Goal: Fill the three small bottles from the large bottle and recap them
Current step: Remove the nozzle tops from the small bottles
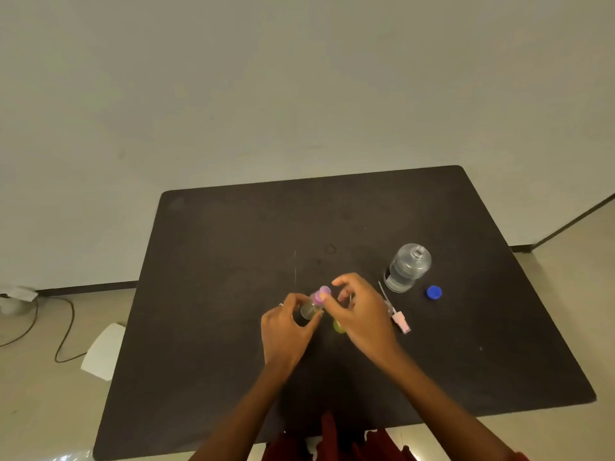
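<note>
— From the head camera, what are the hands doing?

— Both are over the middle of the dark table [206, 294]. The left hand [286, 327] is curled round a small clear bottle [308, 311], fingers wrapping its body from the left. The right hand [361, 314] comes in from the right, and its thumb and fingertips pinch the pink cap [322, 293] sitting at the top of that bottle.

— So the bottle lies between the two hands?

— Yes, just right of the left palm and just left of the right one, tilted a little away from the person. Whether the cap is fully seated I cannot tell; the area is blurred.

— Anything else close by?

— A yellow-green piece [339, 326] shows under the right hand, partly hidden, so I cannot say if it is a cap or a bottle. A pink-tipped sprayer part [399, 319] lies on the table just right of the right hand.

— And the large bottle?

— The large bottle [407, 267] stands upright and uncapped, further back and to the right, apart from both hands. Its blue cap [434, 292] rests on the table just beside it on the right.
</note>
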Motion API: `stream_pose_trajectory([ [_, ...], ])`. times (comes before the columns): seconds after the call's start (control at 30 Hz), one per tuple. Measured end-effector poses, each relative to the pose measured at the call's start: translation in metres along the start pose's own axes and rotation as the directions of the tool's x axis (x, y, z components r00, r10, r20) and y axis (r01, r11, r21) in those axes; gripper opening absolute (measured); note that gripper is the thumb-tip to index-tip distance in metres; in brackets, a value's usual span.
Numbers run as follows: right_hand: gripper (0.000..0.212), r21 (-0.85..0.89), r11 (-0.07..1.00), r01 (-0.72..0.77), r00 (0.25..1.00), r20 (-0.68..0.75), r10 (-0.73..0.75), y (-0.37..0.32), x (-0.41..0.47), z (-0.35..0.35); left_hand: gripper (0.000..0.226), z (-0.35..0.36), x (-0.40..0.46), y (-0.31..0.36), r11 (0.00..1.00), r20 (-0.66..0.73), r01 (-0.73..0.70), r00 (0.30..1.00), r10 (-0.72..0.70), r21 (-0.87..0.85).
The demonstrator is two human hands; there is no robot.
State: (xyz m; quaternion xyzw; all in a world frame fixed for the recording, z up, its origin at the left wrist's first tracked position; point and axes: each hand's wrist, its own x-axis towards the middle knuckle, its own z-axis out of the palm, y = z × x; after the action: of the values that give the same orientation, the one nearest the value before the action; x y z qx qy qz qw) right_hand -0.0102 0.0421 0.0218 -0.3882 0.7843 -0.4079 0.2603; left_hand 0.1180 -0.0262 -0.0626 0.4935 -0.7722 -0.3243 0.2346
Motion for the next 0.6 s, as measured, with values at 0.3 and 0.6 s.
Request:
stream_pose_trajectory([
  [0.3, 0.021, -0.460, 0.873, 0.163, 0.959, 0.280, -0.031, -0.012, 0.014, 0.023, 0.026, -0.024, -0.008, -0.005, 0.966, 0.001, -0.184, 0.982, 0.186, 0.183],
  [0.6, 0.026, -0.442, 0.832, 0.336, 0.916, 0.360, -0.179, -0.017, 0.003, 0.027, 0.024, -0.037, -0.015, -0.009, 0.970, 0.022, -0.191, 0.982, 0.190, 0.154],
])
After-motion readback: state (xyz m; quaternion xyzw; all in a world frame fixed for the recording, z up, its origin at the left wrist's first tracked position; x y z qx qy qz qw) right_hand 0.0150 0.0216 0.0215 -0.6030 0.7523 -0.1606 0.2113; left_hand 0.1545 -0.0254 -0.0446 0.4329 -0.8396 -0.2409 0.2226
